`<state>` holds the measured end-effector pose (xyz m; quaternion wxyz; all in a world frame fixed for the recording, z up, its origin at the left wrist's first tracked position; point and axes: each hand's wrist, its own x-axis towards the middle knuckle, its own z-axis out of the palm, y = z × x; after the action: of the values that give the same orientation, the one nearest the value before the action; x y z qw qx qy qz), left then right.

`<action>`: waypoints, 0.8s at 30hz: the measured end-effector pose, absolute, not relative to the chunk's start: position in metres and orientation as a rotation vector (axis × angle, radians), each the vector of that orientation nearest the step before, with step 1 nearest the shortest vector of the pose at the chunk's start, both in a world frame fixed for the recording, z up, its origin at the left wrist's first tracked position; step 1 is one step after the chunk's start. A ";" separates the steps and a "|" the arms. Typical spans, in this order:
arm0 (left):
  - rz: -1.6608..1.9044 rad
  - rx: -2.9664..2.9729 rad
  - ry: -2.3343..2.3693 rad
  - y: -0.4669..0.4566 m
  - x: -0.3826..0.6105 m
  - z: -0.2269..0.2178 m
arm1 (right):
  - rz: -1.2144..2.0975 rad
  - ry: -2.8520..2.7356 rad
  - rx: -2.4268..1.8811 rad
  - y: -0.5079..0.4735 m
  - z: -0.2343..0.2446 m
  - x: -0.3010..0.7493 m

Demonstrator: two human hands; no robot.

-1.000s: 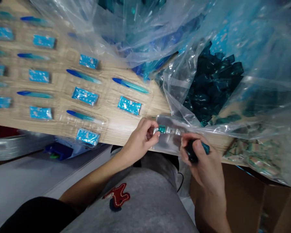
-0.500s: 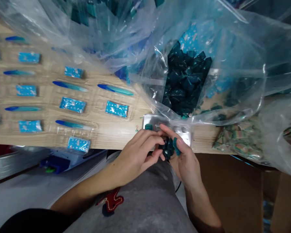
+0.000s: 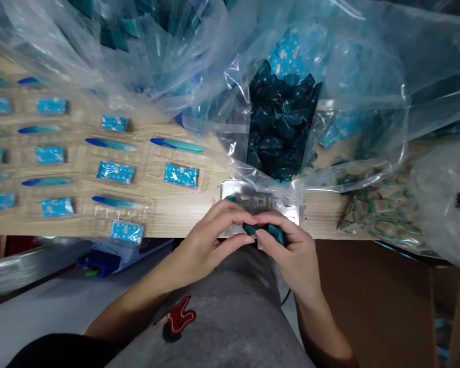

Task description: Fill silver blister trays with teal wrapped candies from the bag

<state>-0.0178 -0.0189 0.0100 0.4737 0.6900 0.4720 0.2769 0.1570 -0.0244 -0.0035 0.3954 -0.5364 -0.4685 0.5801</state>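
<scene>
My left hand (image 3: 207,240) and my right hand (image 3: 291,253) meet at the table's front edge, fingertips pinched together on small dark teal pieces (image 3: 266,231). Just beyond them lies a clear plastic blister tray (image 3: 287,202) with one teal piece (image 3: 230,199) set in a pocket at its left end. Right behind the tray is an open clear bag of dark teal pieces (image 3: 281,128).
To the left, the wooden table (image 3: 176,212) carries several clear blister packs, each holding a blue file (image 3: 176,145) and a light blue packet (image 3: 181,175). More plastic bags (image 3: 387,214) crowd the back and right. Below the edge sit a blue object (image 3: 97,261) and a brown box (image 3: 371,301).
My left hand has left the tray pocket, where a teal piece now sits, and joined my right hand at the teal pieces. The view has shifted right.
</scene>
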 end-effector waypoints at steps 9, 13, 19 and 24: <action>0.715 1.792 1.241 -0.043 -0.008 0.006 | 0.750 -2.019 -1.119 -0.049 -0.022 0.163; 0.716 1.850 1.309 -0.046 -0.004 0.001 | 0.756 -1.894 -1.224 -0.052 -0.024 0.157; 0.811 1.903 1.378 -0.038 -0.002 -0.002 | 0.895 -1.669 -1.272 -0.041 -0.016 0.152; 0.896 2.295 1.612 -0.007 -0.005 -0.021 | 0.899 -1.444 -1.464 -0.037 -0.018 0.158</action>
<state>-0.0052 -0.0066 -0.0210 0.0984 0.7757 0.5449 0.3028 0.1584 -0.0371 -0.0184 0.4337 -0.5878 -0.5798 0.3609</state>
